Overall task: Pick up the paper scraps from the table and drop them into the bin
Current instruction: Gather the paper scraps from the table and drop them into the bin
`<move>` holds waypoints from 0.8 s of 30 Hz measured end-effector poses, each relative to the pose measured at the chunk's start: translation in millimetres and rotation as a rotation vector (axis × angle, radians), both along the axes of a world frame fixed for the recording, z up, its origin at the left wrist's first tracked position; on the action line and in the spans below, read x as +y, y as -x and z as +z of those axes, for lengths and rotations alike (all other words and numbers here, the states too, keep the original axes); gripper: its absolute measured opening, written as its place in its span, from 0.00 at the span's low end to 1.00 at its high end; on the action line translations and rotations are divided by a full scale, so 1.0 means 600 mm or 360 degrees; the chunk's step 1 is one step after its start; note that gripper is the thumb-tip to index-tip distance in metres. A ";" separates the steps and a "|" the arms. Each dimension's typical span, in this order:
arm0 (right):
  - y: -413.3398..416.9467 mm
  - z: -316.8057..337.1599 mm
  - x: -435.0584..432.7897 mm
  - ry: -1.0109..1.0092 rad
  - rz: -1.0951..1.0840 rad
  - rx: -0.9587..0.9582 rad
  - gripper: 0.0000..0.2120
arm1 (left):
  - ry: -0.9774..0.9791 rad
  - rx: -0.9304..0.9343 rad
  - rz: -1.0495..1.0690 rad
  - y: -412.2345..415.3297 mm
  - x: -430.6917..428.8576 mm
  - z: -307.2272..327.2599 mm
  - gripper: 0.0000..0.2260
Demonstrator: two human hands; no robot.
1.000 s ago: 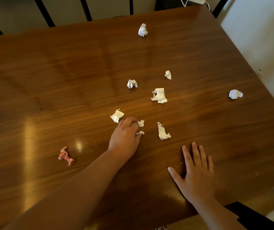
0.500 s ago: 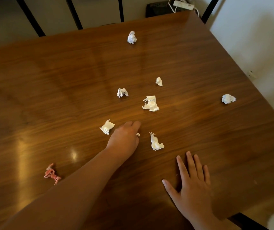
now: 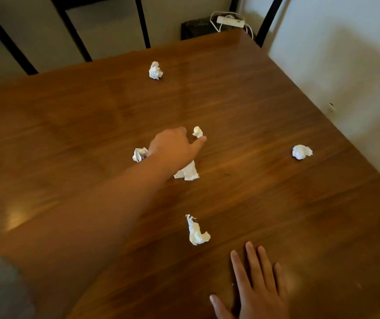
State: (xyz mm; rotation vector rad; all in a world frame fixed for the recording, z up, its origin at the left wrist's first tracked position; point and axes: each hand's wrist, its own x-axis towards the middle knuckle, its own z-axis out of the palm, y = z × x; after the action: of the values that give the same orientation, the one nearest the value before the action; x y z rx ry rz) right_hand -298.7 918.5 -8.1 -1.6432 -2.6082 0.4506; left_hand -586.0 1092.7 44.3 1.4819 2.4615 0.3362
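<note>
Several crumpled white paper scraps lie on the brown wooden table. My left hand reaches across the middle, thumb stretched out and fingers curled. A small scrap sits just off its fingertips. Another scrap lies left of the wrist, and a flatter one shows partly under the hand. A long scrap lies nearer me, above my right hand, which rests flat with fingers spread. A far scrap and a right scrap lie apart. No bin is in view.
Black metal bars stand behind the table's far edge. A white power strip and a dark box lie on the floor at the far right corner. A white wall runs close along the table's right edge.
My left hand closed over the two tiny scraps near the front, which no longer lie on the table, then moved forward to the small middle scrap. The view tilted up; my right hand stayed flat.
</note>
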 end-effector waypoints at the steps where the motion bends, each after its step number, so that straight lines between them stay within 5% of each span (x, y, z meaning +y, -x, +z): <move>1: 0.000 -0.005 0.002 -0.0042 0.0008 0.0013 0.44 | 0.0025 0.0085 -0.0038 -0.001 0.023 -0.004 0.27; 9: -0.005 -0.029 0.000 -0.0316 0.0047 -0.0009 0.43 | 0.0356 0.0330 0.0056 -0.018 0.102 -0.030 0.29; 14: -0.003 -0.028 -0.004 -0.0301 0.0007 0.0121 0.43 | 0.0306 0.0213 -0.0075 -0.020 0.103 -0.034 0.17; 17: -0.005 -0.025 -0.008 -0.0195 0.0016 0.0107 0.44 | 0.0141 -0.0258 -0.0089 -0.017 0.088 -0.012 0.12; 24: -0.006 0.010 -0.017 0.0019 0.0009 -0.0040 0.42 | -0.0368 -0.1909 0.0372 -0.001 -0.082 0.044 0.10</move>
State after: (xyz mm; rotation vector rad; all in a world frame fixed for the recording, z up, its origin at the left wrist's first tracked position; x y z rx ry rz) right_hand -294.9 908.1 -2.3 -1.6561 -2.6343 0.4494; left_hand -585.6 1043.2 70.7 0.6495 1.5900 1.1674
